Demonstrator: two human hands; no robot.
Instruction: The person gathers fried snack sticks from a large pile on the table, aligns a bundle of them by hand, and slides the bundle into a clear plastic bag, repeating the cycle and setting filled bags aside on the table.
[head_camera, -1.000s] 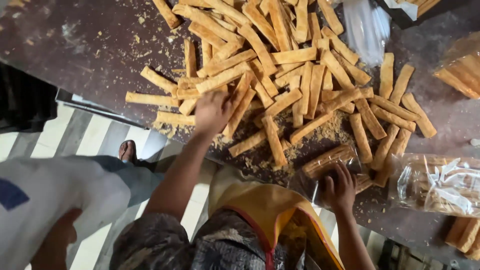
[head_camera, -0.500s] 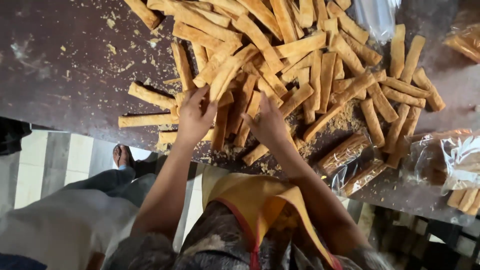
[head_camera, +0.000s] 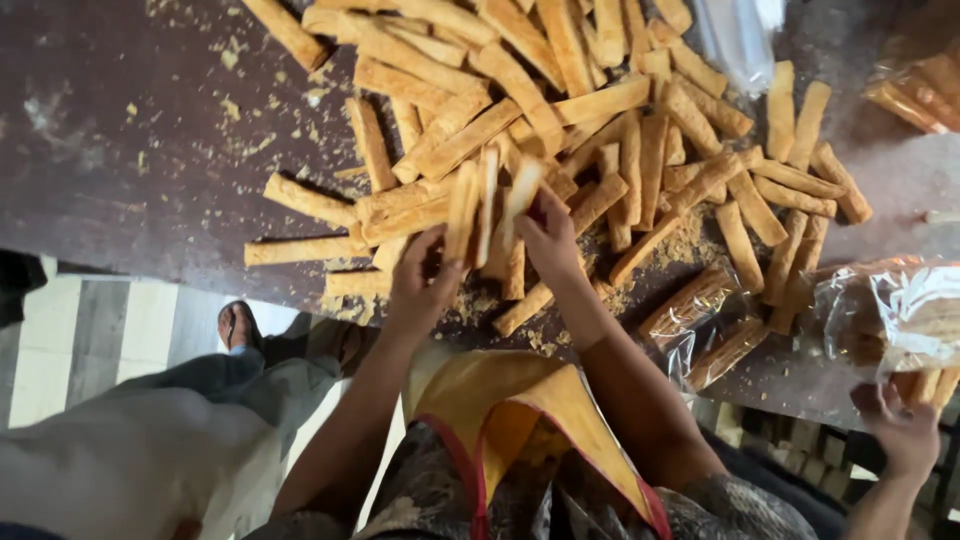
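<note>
In the head view, the left hand (head_camera: 420, 290) and the right hand (head_camera: 548, 240) meet over the dark brown tabletop (head_camera: 130, 170). The fingers of both hands are closed around a few long golden-brown baked sticks (head_camera: 487, 205), held upright just above the big pile of the same sticks (head_camera: 620, 130). A clear plastic bag with sticks (head_camera: 700, 320) lies to the right, near another person's hand (head_camera: 905, 430).
</note>
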